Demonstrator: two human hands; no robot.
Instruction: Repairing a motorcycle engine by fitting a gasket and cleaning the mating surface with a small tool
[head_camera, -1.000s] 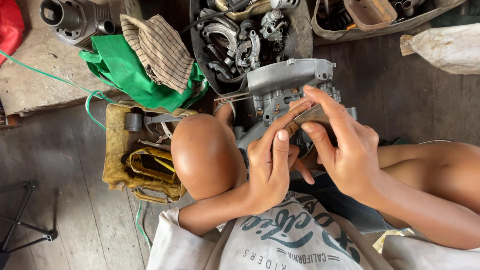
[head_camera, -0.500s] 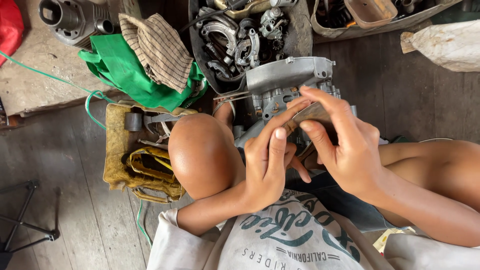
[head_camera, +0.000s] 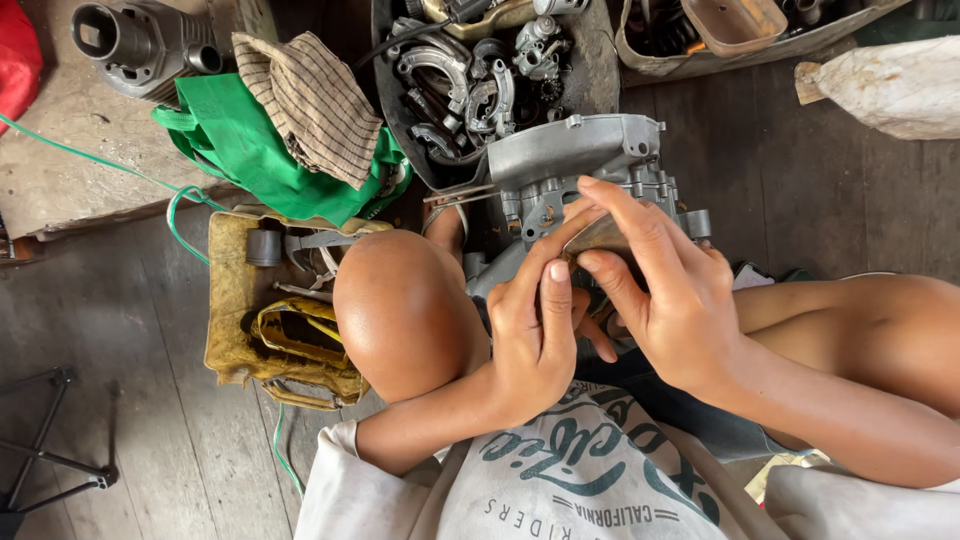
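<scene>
A grey cast-metal engine part (head_camera: 575, 165) rests between my knees on the wooden floor. My left hand (head_camera: 535, 325) presses against its near side, index finger and thumb stretched up along a thin brownish flat piece (head_camera: 600, 237). My right hand (head_camera: 660, 290) pinches that same flat piece from the right, fingers curled over its top edge. What lies under the piece is hidden by my fingers.
A dark tray of metal parts (head_camera: 470, 80) stands just beyond the engine part. To the left lie a green cloth (head_camera: 250, 155), a checked rag (head_camera: 315, 100), a dirty yellow tool bag (head_camera: 270, 320) and a grey cylinder (head_camera: 140, 45). A white sack (head_camera: 885, 85) lies at right.
My view shifted slightly; both hands stay on the flat piece against the engine part, with the fingers adjusting a little.
</scene>
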